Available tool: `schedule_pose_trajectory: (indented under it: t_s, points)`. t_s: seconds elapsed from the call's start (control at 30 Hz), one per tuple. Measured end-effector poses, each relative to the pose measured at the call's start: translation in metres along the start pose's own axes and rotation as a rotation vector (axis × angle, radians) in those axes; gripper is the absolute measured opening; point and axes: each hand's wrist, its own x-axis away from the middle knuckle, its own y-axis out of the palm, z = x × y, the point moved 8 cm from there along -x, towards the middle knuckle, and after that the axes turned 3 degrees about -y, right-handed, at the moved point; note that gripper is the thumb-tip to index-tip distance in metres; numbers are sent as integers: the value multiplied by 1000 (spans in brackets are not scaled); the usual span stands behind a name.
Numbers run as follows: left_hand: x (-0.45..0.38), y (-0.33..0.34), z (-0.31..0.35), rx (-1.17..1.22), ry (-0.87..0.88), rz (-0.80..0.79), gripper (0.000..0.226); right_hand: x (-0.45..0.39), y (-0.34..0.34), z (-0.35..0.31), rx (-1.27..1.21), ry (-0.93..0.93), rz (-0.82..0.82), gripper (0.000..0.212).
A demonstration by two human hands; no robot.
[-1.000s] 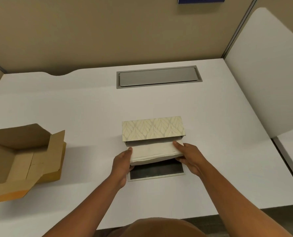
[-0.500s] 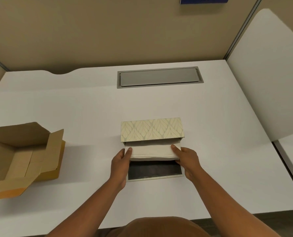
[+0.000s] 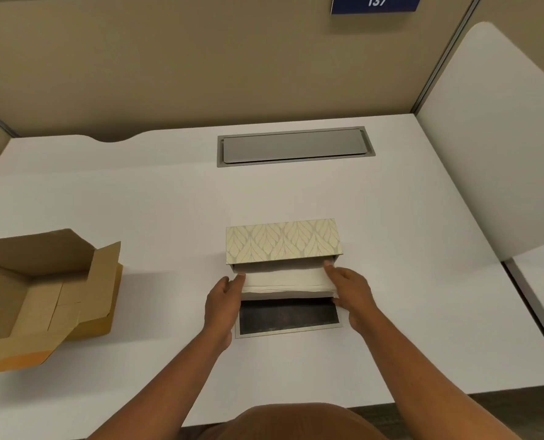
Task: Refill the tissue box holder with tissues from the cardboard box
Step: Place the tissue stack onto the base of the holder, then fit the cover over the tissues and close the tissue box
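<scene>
From the head view, I have both hands on the tissue stack [image 3: 285, 279], one at each short end. My left hand [image 3: 221, 300] is partly closed, thumb and fingertips pressed against the left end of the stack; my right hand [image 3: 348, 292] mirrors it on the right end, one fingertip up at the mouth of the tissue box holder [image 3: 282, 240]. Neither hand is fully clenched: they pinch the stack between them rather than wrap it.

The holder stands near the middle of the table [image 3: 137, 201], a little toward its near edge, with its leaf-patterned face turned up at me and its open side facing the near edge. The far part of the stack is already inside that opening; the near part sticks out toward me, over the holder's dark base panel [image 3: 288, 315], which lies flat on the table just in front of the opening.

At the left edge of the table sits the cardboard box [image 3: 35, 296], flaps splayed open. What I can see of its inside looks empty, though its left part is cut off by the frame.

My judgement: the tissues are out of the cardboard box and the loading is well under way, perhaps half seated. What is left is to push the stack fully into the holder, square it so no edges catch on the rim, and then close the holder with the dark panel. I can't tell how that panel attaches.
</scene>
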Motion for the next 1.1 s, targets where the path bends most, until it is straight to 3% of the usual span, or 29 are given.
schedule_pose_trajectory:
  t_s: [0.03,0.1,0.23,0.37,0.47,0.57,0.8,1.1]
  points:
    - [1,-5,6,-2,33,21,62,0,-6,-6,16,-26,11,67]
    - [5,-17,24,-20,137,81,57,1,-13,-22,65,-110,27,60]
    - [5,-32,68,-62,346,88,50,4,-14,-54,64,-239,-22,12]
    - [-11,-27,97,-173,379,-43,55,3,-15,-76,110,-315,27,12]
    - [-21,-24,101,-250,318,-122,60,3,-8,-88,290,-390,10,35]
    - [-19,-20,105,-356,363,-165,62,-1,-8,-91,419,-446,25,36]
    - [-7,-15,111,-621,487,-148,65,0,-12,-86,518,-443,24,37]
    - [3,-16,105,-654,588,-124,59,11,-20,-82,501,-448,12,31]
